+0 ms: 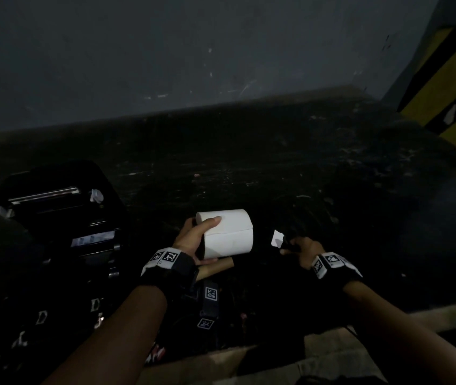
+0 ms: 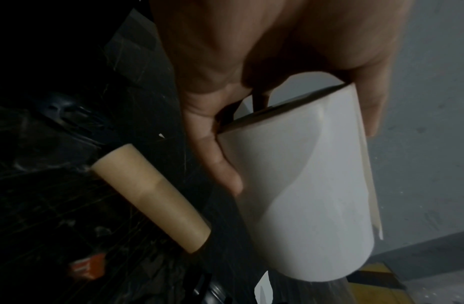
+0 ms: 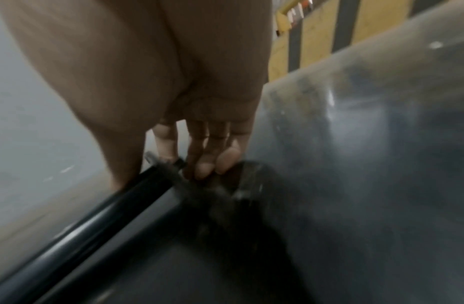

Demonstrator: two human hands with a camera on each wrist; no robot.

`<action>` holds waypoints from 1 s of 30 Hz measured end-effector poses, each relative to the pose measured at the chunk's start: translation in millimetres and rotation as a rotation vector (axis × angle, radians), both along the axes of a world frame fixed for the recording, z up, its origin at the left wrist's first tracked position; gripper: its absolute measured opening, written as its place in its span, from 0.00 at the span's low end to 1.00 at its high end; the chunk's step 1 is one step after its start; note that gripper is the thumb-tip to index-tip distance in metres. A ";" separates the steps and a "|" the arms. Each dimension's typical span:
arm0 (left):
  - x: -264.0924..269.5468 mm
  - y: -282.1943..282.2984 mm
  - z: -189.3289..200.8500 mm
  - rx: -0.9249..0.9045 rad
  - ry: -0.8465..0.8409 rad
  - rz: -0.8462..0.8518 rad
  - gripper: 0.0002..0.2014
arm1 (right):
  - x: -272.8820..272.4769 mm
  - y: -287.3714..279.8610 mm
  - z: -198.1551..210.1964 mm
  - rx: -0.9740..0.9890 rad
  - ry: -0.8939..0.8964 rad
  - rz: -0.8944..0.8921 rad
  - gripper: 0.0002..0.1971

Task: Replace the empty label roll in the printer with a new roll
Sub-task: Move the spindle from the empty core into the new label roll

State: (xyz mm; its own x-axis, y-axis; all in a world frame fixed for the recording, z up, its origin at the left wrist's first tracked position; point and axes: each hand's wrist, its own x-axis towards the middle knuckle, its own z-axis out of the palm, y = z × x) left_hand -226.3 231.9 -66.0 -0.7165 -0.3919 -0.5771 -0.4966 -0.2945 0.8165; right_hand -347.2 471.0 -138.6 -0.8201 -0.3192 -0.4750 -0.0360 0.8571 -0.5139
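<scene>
Centre frame: left hand clamped round new roll, lifted above spent core. Right hand curled on black spindle. Printer open, left. Best threaded by aligning spindle with roll bore.

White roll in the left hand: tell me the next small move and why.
Probably slide the black spindle held in the right hand into the core of the new white roll. The left hand already grips that roll off the table, the empty brown core lies discarded on the dark table, and the printer stands open at left.
</scene>
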 end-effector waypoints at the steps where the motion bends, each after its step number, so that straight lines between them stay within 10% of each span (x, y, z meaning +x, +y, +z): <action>1: 1.2 -0.7 -0.9 0.001 0.002 -0.006 0.34 | 0.7 -0.2 -3.8 -0.013 0.006 -0.012 0.25; 18: 12.6 -23.4 18.0 0.095 0.092 0.013 0.27 | -0.1 11.2 32.5 -0.401 0.103 -0.306 0.06; 30: 5.0 -45.2 58.0 0.224 0.292 0.053 0.17 | 6.8 -41.1 134.3 -0.834 0.450 -0.438 0.24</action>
